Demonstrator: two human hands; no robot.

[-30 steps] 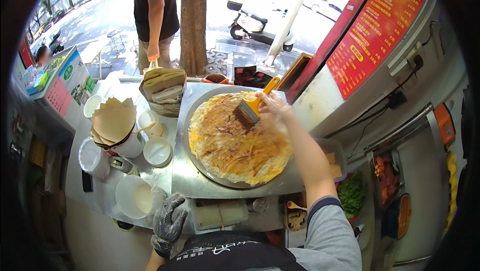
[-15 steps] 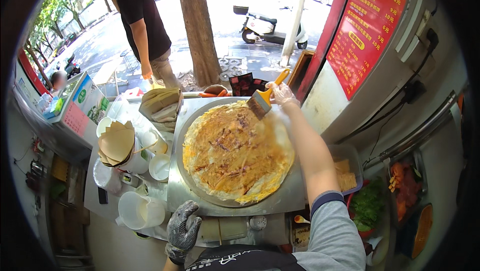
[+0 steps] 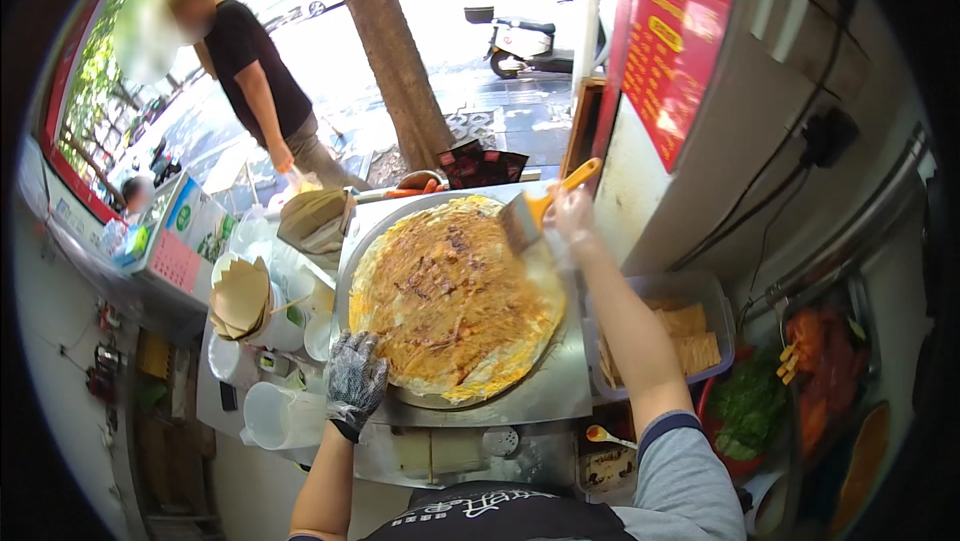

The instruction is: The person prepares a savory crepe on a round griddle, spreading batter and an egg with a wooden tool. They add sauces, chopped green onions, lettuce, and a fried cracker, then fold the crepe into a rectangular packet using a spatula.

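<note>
A large round egg pancake (image 3: 455, 301), smeared with reddish-brown sauce, covers most of the round griddle (image 3: 352, 259). My right hand (image 3: 572, 215), in a clear plastic glove, grips a wide brush (image 3: 532, 213) with an orange handle. Its bristles touch the upper right edge of the pancake. My left hand (image 3: 357, 378) wears a grey patterned glove with clear plastic over it. Its fingers stretch out at the lower left rim of the griddle, beside the pancake. Whether the fingertips touch the pancake's edge, I cannot tell.
Left of the griddle stand paper bags (image 3: 312, 221), brown paper cones (image 3: 240, 299) and a clear jug (image 3: 284, 416). On the right are a tub of crackers (image 3: 690, 336), green lettuce (image 3: 745, 411) and a spoon (image 3: 608, 436). A person (image 3: 255, 71) in black stands beyond the counter.
My left hand has moved up from the counter's front edge to the griddle's lower left rim. The brush has shifted slightly along the pancake's upper right. The whole view has tilted.
</note>
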